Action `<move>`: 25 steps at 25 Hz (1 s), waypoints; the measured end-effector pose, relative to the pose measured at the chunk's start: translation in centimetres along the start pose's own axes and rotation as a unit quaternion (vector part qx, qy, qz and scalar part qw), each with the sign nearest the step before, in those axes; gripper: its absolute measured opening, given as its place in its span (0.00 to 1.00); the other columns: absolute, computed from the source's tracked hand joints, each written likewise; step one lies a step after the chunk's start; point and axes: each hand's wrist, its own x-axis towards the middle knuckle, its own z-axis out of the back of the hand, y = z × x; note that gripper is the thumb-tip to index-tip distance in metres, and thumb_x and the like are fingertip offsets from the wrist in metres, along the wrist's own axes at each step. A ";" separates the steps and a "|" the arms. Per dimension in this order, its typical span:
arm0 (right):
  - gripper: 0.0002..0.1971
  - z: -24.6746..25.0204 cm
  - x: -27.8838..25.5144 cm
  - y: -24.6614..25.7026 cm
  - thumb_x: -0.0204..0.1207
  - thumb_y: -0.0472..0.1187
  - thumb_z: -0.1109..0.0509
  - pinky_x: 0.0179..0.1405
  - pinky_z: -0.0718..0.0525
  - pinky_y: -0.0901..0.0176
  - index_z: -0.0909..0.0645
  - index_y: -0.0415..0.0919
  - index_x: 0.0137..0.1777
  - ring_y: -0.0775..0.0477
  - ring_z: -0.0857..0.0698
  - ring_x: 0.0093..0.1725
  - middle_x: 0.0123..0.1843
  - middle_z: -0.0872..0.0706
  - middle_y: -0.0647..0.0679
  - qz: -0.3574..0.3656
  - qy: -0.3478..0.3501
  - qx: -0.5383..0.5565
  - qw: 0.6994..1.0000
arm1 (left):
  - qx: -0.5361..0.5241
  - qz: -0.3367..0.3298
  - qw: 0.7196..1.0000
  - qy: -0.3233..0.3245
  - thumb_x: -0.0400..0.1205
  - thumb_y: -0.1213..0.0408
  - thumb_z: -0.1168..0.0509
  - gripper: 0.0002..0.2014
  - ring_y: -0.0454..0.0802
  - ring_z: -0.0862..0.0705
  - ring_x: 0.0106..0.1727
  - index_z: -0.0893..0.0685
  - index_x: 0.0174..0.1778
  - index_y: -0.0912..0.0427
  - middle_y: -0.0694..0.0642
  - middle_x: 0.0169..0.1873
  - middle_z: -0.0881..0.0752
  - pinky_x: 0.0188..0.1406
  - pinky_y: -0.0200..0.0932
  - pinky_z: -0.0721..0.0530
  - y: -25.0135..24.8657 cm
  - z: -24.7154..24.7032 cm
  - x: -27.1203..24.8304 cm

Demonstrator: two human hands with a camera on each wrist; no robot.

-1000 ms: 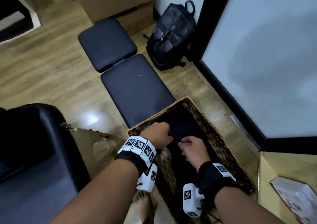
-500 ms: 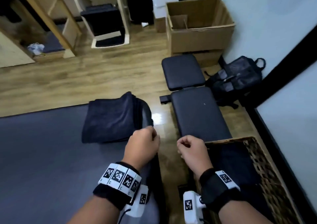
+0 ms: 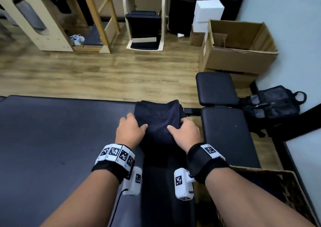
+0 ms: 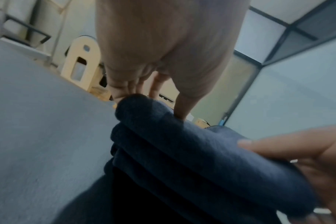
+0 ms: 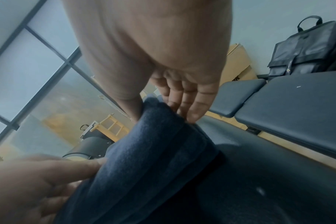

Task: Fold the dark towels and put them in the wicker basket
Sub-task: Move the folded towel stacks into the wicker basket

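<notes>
A stack of folded dark navy towels [image 3: 157, 120] lies on the grey padded table [image 3: 52, 140], near its far right edge. My left hand [image 3: 130, 131] holds the stack's left side, with the thumb on top and the fingers down the side; the left wrist view shows the left hand [image 4: 150, 106] pinching the upper folds of the towels [image 4: 182, 151]. My right hand [image 3: 185, 133] holds the stack's right side the same way; in the right wrist view the right hand [image 5: 163, 112] has its thumb on top of the towels [image 5: 153, 151]. The wicker basket [image 3: 284, 180] stands at the lower right, mostly hidden by my right forearm.
A black padded bench [image 3: 224, 133] stands just right of the table, a black backpack [image 3: 274, 105] beyond it against the wall. An open cardboard box [image 3: 239, 53] and white boxes are at the back right. Wooden frames and a stool line the far wall.
One second ago both hands were inside the basket on a dark towel. They came out, crossed left to the table, and now hold the sides of the towel stack.
</notes>
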 end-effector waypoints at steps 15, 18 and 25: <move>0.03 3.7 -4.5 -3.6 0.69 0.32 0.26 0.38 0.13 0.54 0.15 0.38 0.42 0.45 0.10 0.40 0.39 0.08 0.43 -0.026 0.022 0.171 0.985 | -0.163 0.009 0.981 0.102 0.69 0.48 0.25 0.14 0.49 0.12 0.48 0.14 0.46 0.51 0.47 0.43 0.10 0.52 0.48 0.13 -1.6 -0.4 -4.4; 0.06 5.3 -6.4 -7.7 0.68 0.36 0.24 0.45 0.08 0.47 0.13 0.44 0.45 0.47 0.08 0.43 0.39 0.07 0.49 -0.070 -0.008 0.228 0.971 | -0.118 -0.047 0.982 0.139 0.71 0.51 0.27 0.12 0.46 0.14 0.46 0.16 0.47 0.50 0.46 0.42 0.12 0.48 0.47 0.13 -5.3 -1.6 -6.8; 0.15 8.2 -12.9 -22.5 0.66 0.55 0.23 0.52 0.09 0.40 0.14 0.51 0.50 0.49 0.09 0.48 0.46 0.07 0.55 -0.230 -0.129 0.273 0.925 | 0.001 -0.233 0.929 0.288 0.76 0.58 0.29 0.11 0.53 0.16 0.54 0.22 0.51 0.51 0.51 0.49 0.14 0.52 0.47 0.18 -14.6 -12.3 -12.8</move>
